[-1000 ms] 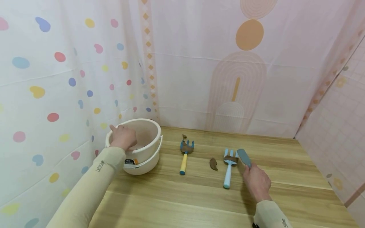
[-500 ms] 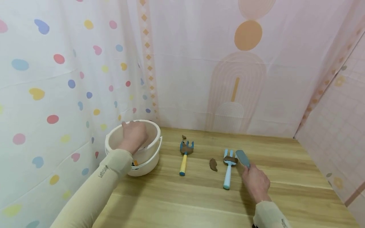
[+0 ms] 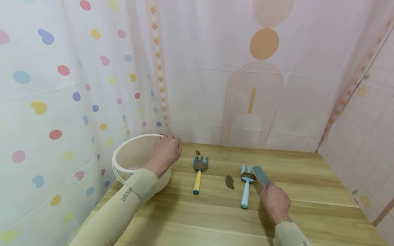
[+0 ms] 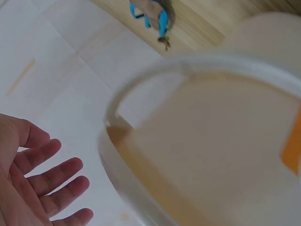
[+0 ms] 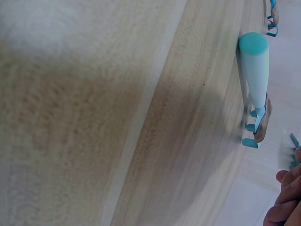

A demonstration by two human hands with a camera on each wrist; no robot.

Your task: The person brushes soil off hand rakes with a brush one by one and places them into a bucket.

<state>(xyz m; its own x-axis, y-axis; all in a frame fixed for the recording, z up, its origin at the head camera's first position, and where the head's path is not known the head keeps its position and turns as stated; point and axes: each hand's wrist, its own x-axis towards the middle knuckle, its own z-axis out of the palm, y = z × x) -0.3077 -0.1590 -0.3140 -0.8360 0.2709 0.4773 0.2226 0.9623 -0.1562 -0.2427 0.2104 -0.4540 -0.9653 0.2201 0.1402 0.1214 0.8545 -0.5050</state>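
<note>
My left hand [image 3: 166, 152] is over the right side of a white bucket [image 3: 135, 136] on the wooden table. In the left wrist view its fingers [image 4: 61, 181] are loosely bent with nothing in them, beside the bucket's rim [image 4: 106, 146]; they look apart from it. My right hand [image 3: 275, 201] grips a grey-backed brush [image 3: 261, 175], whose pale bristles show in the right wrist view. Left of the brush lies a light-blue toy fork [image 3: 245, 194] with a brown lump [image 3: 248, 176] across its head. The bucket's inside is mostly hidden.
A yellow-handled blue hand rake [image 3: 197, 181] lies right of the bucket, brown material on its tines. A loose brown piece [image 3: 229, 181] sits between rake and fork, a smaller brown bit [image 3: 198, 152] behind the rake. Patterned curtains [image 3: 197, 102] border the table.
My left hand has moved right, from over the bucket's left part across its mouth to the right side. My right hand and the brush have stayed nearly still.
</note>
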